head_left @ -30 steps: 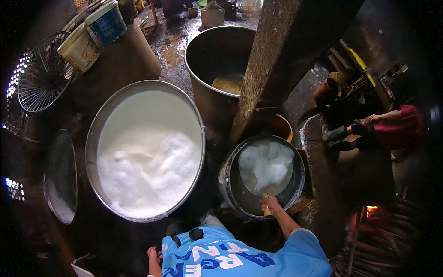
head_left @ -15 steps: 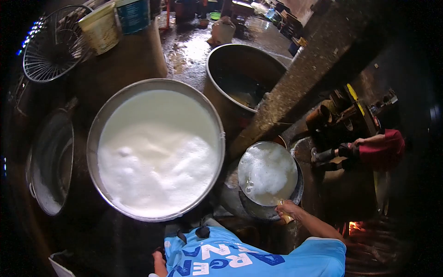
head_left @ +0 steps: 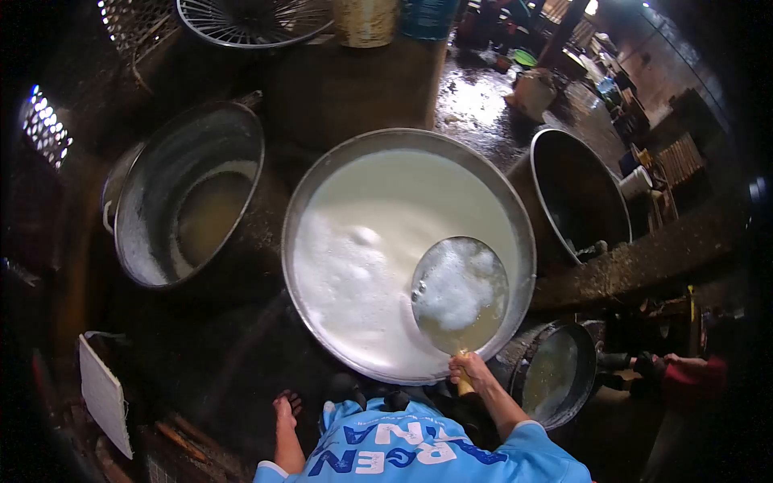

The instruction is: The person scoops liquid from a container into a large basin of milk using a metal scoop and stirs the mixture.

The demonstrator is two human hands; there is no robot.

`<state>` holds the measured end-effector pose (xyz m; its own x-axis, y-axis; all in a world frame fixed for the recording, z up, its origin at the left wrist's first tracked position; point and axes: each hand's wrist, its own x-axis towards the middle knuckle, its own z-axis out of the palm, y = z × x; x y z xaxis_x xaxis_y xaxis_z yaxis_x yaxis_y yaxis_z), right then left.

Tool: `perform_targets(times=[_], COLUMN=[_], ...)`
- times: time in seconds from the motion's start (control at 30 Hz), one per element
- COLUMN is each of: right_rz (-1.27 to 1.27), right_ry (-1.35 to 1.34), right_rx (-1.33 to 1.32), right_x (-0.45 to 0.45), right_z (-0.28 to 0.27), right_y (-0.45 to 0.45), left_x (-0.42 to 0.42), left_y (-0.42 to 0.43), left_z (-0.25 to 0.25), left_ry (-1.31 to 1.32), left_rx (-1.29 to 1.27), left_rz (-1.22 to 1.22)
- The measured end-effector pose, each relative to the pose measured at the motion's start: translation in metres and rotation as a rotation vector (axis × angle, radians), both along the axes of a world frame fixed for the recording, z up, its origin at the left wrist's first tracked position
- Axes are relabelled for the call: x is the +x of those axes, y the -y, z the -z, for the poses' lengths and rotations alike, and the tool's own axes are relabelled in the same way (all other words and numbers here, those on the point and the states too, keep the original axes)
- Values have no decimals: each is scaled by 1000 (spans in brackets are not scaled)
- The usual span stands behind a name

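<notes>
My right hand (head_left: 470, 372) is wrapped round the short pale handle of a wide round ladle (head_left: 460, 326). White foam and cloudy yellowish liquid (head_left: 457, 282) show in the ladle, which is over the near right part of a big metal vat (head_left: 293, 310). White milky liquid (head_left: 419, 185) fills the vat, with thick foam (head_left: 342, 278) over its left and near side. I cannot tell whether the ladle touches the liquid. My left hand (head_left: 287, 404) is empty, fingers apart, beside my body and near the vat's front.
To the left a deep metal pot (head_left: 145, 233) holds a little liquid. A smaller pot (head_left: 588, 362) with cloudy liquid stands at right, below a thick beam (head_left: 644, 262). Behind it is a dark tub (head_left: 541, 189). A person in red (head_left: 692, 378) is at far right.
The ladle in my right hand has moved left, from above the smaller pot to over the big vat. My view has turned, and my left hand now shows more fully.
</notes>
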<state>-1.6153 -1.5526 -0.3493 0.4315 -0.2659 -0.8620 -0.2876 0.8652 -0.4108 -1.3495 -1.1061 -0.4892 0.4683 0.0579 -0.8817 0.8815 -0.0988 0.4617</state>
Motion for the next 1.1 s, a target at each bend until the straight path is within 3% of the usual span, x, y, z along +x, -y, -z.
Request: perform_targets(times=[0.27, 0.53, 0.7, 0.77, 0.8, 0.9, 0.97, 1.1], right_rz=[-70, -123, -68, -68, -11, -8, 235, 358], right_ry=[81, -72, -205, -268, -431, -756, -780, -1071], right_rx=[33, -46, -276, -524, -672, -1115, -1593, -1342], right_x=[131, 149, 98, 68, 56, 29, -33, -156], right_z=[82, 109, 106, 99, 96, 16, 34, -39], right_y=[-21, -5, 33, 57, 69, 88, 109, 88], left_x=[-6, -36, -16, 2, 12, 38, 46, 33], left_y=[-60, -88, -61, -44, -35, 9, 33, 86], left_z=[-8, 6, 21, 31, 35, 26, 31, 17], left_ry=[21, -131, -71, -64, -52, -24, 3, -20], left_rx=[121, 195, 175, 198, 133, -21, -74, 0], left_rz=[-206, -277, -221, -159, -93, 109, 209, 367])
